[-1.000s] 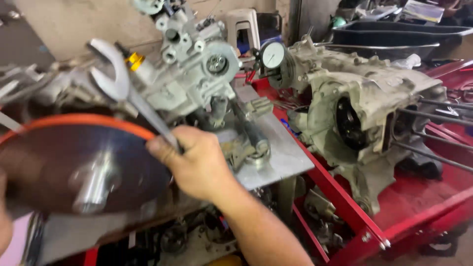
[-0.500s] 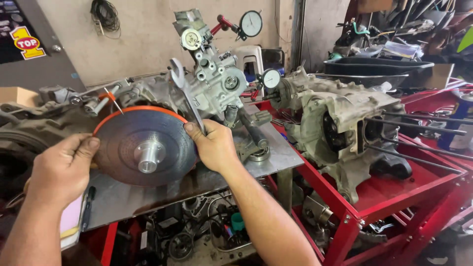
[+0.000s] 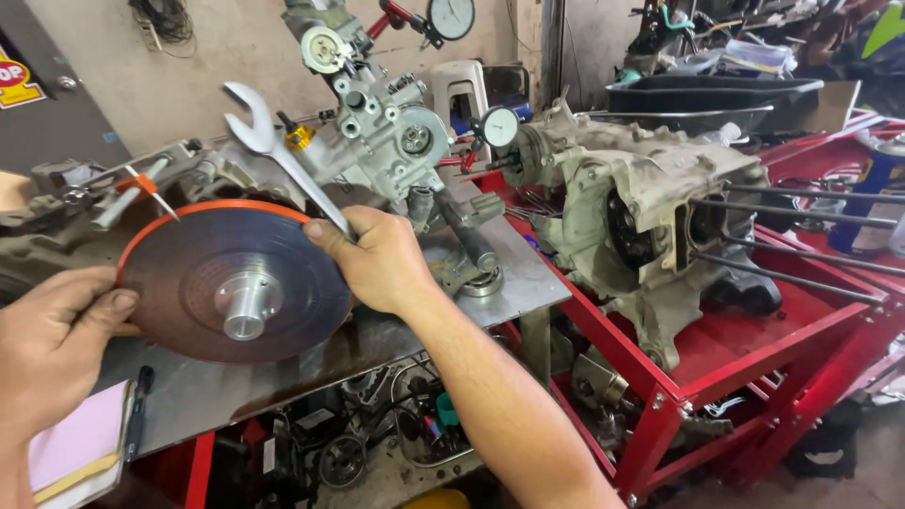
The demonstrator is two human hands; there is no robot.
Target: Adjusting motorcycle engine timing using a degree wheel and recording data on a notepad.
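Observation:
A dark round disc with an orange rim (image 3: 189, 273) and a short silver hub stands upright on a grey metal bench (image 3: 283, 377). My left hand (image 3: 52, 344) pinches the disc's left edge. My right hand (image 3: 377, 259) rests against its right edge and grips a silver open-ended wrench (image 3: 273, 151), jaw pointing up to the left. Behind the disc sits a silver engine cylinder head on a fixture (image 3: 377, 132).
A grey engine crankcase (image 3: 650, 207) with long studs lies on a red steel stand (image 3: 754, 358) at the right. Dial gauges (image 3: 498, 125) stand behind the bench. A pink notepad and pen (image 3: 80, 443) lie at the front left. Parts clutter the shelf below.
The view has pulled back and steadied. My left hand has come onto the disc's left edge; my right hand still holds the wrench against the right edge.

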